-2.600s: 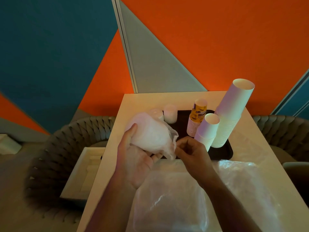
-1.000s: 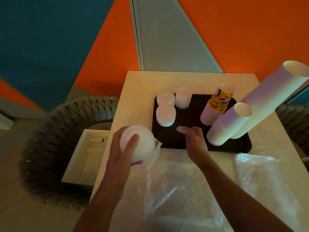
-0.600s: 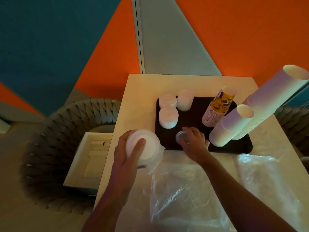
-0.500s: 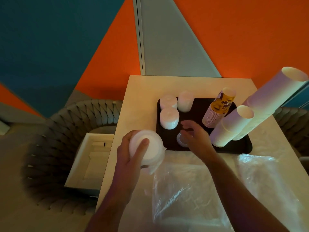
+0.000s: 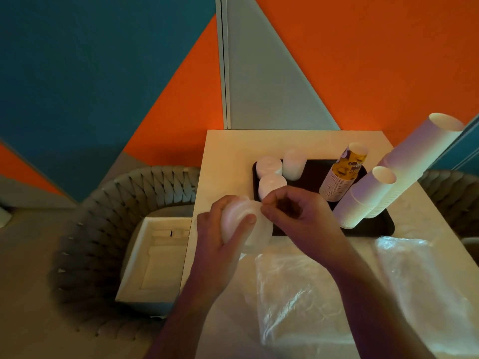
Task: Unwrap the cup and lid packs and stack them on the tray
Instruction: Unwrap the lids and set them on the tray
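Head view: the left hand point(image 5: 223, 239) grips the lid pack point(image 5: 243, 224), fingers and thumb curled round the white stack (its plastic wrap hangs loose at the lower right). The right hand point(image 5: 298, 218) has its fingers curled, pinching at the pack's top edge just beside the left thumb. The pack's long axis tilts up and away to the left. Beyond both hands lies the tray point(image 5: 383, 229) with lid stacks point(image 5: 269, 167) and cup stacks point(image 5: 368, 195) leaning right.

On the tray point(image 5: 386, 226), lid stacks point(image 5: 272, 183) stand left, cup stacks point(image 5: 363, 200) right.
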### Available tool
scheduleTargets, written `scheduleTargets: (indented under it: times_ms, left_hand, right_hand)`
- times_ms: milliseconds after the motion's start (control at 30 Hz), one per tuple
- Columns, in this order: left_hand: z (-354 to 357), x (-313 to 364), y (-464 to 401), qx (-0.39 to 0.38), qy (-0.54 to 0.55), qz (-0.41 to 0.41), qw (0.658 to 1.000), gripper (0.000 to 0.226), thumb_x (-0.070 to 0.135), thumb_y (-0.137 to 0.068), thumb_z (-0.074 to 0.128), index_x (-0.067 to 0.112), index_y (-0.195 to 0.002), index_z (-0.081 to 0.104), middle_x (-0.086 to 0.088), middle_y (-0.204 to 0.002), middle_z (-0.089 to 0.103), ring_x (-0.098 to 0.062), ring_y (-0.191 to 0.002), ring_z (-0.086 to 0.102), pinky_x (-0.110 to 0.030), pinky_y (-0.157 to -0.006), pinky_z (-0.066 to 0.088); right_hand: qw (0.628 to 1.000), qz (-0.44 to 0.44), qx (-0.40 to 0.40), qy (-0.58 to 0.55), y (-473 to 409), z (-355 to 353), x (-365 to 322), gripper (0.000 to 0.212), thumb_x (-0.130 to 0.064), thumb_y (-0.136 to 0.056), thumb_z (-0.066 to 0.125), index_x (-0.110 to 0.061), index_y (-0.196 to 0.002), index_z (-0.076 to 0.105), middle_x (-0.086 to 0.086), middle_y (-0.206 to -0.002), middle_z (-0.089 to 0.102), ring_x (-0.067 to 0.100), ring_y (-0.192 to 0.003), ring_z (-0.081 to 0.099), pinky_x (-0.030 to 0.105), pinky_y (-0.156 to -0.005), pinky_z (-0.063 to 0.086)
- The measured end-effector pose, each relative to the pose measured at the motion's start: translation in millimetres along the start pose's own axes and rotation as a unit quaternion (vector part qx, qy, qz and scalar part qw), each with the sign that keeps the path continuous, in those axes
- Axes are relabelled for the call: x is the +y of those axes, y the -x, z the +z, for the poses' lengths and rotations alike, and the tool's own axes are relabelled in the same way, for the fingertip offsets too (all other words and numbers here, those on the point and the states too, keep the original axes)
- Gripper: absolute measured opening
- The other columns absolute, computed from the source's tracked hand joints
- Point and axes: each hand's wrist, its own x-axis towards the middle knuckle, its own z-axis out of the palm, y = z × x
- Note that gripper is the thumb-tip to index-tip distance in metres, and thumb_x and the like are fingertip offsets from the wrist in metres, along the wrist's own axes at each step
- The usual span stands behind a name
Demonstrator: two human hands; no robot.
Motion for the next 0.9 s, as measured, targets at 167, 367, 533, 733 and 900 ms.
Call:
scheduleTargets:
  times_ms: [167, 367, 533, 733, 900]
  left_hand:
    - [-10.3, -3.1, -2.3, -0.016, 0.007, 0.003, 1.000, 0.069, 0.071, -0.070, 0.062, 0.044, -0.132, 0.051, 0.007, -0.134, 0.050, 0.001, -0.115, 0.054, -0.007, -0.080, 0.049]
    - [-15.0, -4.9, -5.9, -0.011, 0.012, -0.014, 1.000, 0.066, 0.076, -0.063, 0.063, 0.051, -0.123, 0.052, 0.010, -0.131, 0.052, -0.004, -0.115, 0.055, -0.019, -0.083, 0.051]
    - [-8.1, -4.3, -10.8, -0.029, 0.009, -0.023, 0.999, 0.061, 0.072, -0.067, 0.067, 0.052, -0.122, 0.051, 0.010, -0.129, 0.052, -0.004, -0.112, 0.056, -0.013, -0.072, 0.054]
    - [2.1, -7.9, -16.7, -0.042, 0.020, -0.043, 0.998, 0.059, 0.070, -0.064, 0.067, 0.056, -0.119, 0.053, 0.017, -0.128, 0.055, -0.002, -0.115, 0.054, -0.020, -0.079, 0.049]
    - [9.1, -14.0, -16.9, -0.021, 0.016, -0.060, 0.998, 0.052, 0.061, -0.069, 0.069, 0.056, -0.120, 0.054, 0.017, -0.128, 0.056, -0.002, -0.115, 0.055, -0.016, -0.075, 0.049]
  right_hand:
    - [0.996, -0.008, 0.032, 0.087, 4.1, 10.7, -1.2, 0.009, -0.025, -0.092, 0.072, -0.030, -0.086, 0.067, -0.016, -0.076, 0.068, 0.008, -0.069, 0.063, 0.040, -0.071, 0.058]
    - [0.991, 0.049, 0.070, -0.103, 6.1, 17.6, -1.8, 0.008, -0.008, -0.099, 0.059, -0.010, -0.091, 0.059, -0.004, -0.064, 0.063, 0.020, -0.064, 0.051, 0.042, -0.063, 0.043]
    - [0.978, 0.096, 0.008, -0.185, 11.1, 10.3, 6.2, 0.024, -0.010, -0.088, 0.074, -0.012, -0.111, 0.071, 0.007, -0.096, 0.076, 0.018, -0.088, 0.071, 0.031, -0.081, 0.059]
    - [0.874, 0.195, 0.107, -0.433, -7.3, -15.3, 50.8, 0.020, -0.016, -0.096, 0.061, -0.010, -0.113, 0.066, 0.012, -0.109, 0.074, 0.029, -0.097, 0.073, 0.037, -0.082, 0.063]
    - [0.983, 0.101, 0.152, 0.012, -30.2, -40.4, 135.1, 0.029, -0.019, -0.108, 0.046, -0.032, -0.125, 0.065, -0.023, -0.108, 0.068, 0.000, -0.106, 0.064, 0.011, -0.089, 0.051]
